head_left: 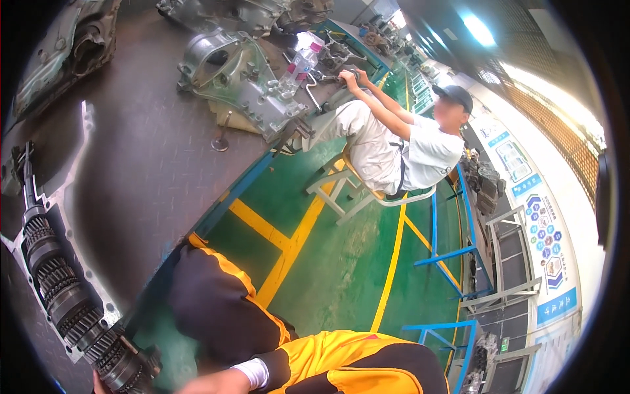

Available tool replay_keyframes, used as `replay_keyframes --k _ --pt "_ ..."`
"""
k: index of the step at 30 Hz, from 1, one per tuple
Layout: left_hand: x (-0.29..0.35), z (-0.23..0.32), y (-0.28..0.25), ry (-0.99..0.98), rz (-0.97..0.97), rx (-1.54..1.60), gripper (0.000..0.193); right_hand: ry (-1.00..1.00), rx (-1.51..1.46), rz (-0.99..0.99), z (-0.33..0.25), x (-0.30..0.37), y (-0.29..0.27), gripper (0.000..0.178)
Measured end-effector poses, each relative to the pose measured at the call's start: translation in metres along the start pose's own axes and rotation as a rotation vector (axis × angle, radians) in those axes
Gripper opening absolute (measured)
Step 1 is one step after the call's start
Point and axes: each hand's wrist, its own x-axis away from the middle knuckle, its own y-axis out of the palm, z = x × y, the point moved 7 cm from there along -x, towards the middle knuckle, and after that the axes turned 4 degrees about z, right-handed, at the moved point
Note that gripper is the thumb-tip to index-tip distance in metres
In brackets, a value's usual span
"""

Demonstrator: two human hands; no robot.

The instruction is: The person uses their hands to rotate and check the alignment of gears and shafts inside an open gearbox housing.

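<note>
A gear shaft (58, 279) with several toothed gears lies along an open metal gearbox case half (100, 292) at the left edge of the bench. At the bottom left, a sliver of my left hand (99, 383) shows against the shaft's near end; most of its fingers are hidden. My right hand (211, 383) comes in at the lower edge from a white cuff and yellow-black sleeve, near the same end of the shaft. Its fingers run out of the picture, so what they hold, if anything, cannot be seen.
The dark workbench (151, 151) also bears a silver gearbox housing (246, 85), a small round-footed metal part (220, 141) and a clear bottle (302, 64). A person (426, 148) sits on a stool (341, 190) across the green floor (348, 262). Blue-framed stands (466, 253) line the right.
</note>
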Motion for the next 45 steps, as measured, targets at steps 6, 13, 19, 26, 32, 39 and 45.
replay_keyframes --k 6,13,19,26,32,39,45 --pt "-0.008 0.022 0.008 -0.076 0.256 -0.226 0.070 0.083 -0.023 0.122 -0.004 0.014 -0.007 0.046" --pt "0.045 -0.030 -0.003 -0.500 0.543 0.004 0.088 0.251 0.171 0.306 0.004 -0.007 -0.024 0.049" --pt "0.007 -0.012 0.004 -0.298 0.365 -0.070 0.063 0.199 0.136 0.241 -0.012 -0.001 -0.007 0.052" --pt "0.023 -0.008 0.001 -0.332 0.482 -0.010 0.070 0.395 -0.062 0.103 -0.005 0.011 0.003 0.050" --pt "0.020 -0.006 0.003 -0.327 0.459 -0.042 0.070 0.238 0.113 0.280 -0.009 0.009 -0.009 0.045" --pt "0.008 -0.010 0.003 -0.314 0.378 -0.101 0.069 0.013 0.373 0.364 -0.014 0.003 -0.017 0.048" --pt "0.040 -0.031 0.003 -0.484 0.486 0.137 0.087 0.070 0.119 0.280 0.010 -0.009 -0.013 0.040"
